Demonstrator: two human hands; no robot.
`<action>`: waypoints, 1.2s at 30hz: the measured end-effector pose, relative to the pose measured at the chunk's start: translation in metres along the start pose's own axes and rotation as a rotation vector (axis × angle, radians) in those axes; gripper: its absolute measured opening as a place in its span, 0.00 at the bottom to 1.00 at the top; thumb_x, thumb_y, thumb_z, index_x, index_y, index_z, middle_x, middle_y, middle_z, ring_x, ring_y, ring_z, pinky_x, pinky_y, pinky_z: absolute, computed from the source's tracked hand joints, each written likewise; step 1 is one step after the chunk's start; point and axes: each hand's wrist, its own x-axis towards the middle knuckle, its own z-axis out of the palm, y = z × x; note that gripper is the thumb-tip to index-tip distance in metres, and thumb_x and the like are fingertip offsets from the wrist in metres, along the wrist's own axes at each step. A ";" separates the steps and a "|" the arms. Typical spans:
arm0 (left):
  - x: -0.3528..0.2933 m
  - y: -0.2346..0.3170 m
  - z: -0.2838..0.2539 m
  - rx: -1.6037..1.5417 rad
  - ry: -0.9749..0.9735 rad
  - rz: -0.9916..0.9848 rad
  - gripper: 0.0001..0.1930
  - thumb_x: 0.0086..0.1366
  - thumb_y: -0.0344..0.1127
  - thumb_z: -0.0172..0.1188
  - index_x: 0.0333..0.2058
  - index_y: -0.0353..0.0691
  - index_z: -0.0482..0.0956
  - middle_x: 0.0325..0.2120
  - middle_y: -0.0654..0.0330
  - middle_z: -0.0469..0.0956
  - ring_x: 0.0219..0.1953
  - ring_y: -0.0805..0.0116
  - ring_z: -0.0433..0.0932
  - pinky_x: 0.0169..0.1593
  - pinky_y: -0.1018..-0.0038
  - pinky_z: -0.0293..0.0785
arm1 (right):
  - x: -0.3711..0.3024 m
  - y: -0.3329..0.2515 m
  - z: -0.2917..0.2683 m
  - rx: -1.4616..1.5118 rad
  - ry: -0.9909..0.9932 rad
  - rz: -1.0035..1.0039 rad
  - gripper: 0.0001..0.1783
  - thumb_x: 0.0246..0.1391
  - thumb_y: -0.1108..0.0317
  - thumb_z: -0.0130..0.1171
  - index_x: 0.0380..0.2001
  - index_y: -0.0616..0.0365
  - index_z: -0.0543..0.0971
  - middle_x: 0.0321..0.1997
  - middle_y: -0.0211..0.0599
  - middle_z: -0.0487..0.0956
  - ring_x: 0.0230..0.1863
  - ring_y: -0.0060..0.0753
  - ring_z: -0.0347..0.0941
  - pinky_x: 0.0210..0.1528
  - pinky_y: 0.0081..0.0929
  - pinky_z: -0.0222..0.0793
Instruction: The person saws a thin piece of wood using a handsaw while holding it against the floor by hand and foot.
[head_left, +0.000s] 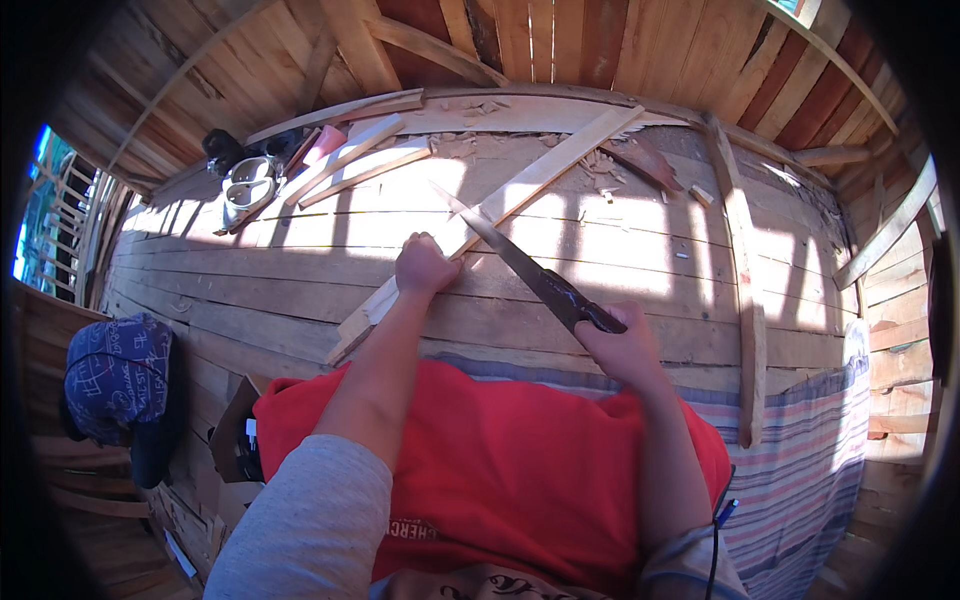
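Note:
A long pale wooden board [550, 177] lies slantwise from the near left to the far right, above the plank floor. My left hand [425, 265] is closed on the board's edge, left of the middle. In my right hand [622, 345] is the dark handle of a handsaw [515, 258], whose long blade narrows to a tip at the far left. The blade crosses the board just to the right of my left hand. Whether its edge has entered the wood cannot be made out. A red cloth [520, 440] covers my lap.
Offcuts and shavings [600, 170] lie beside a brown curved piece [645, 163]. Loose boards [365, 165], a pink cup [325, 145] and a pale divided container [248, 185] sit far left. A beam [742, 290] crosses the right side, near a striped mat [800, 470]. A blue cap [120, 380] is at left.

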 end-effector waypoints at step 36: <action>0.006 0.003 -0.005 0.032 -0.054 0.022 0.35 0.55 0.55 0.75 0.49 0.30 0.75 0.48 0.45 0.78 0.53 0.49 0.79 0.56 0.58 0.79 | 0.024 0.001 0.037 -0.026 0.003 -0.122 0.18 0.51 0.62 0.62 0.17 0.63 0.71 0.13 0.28 0.66 0.18 0.21 0.64 0.23 0.29 0.63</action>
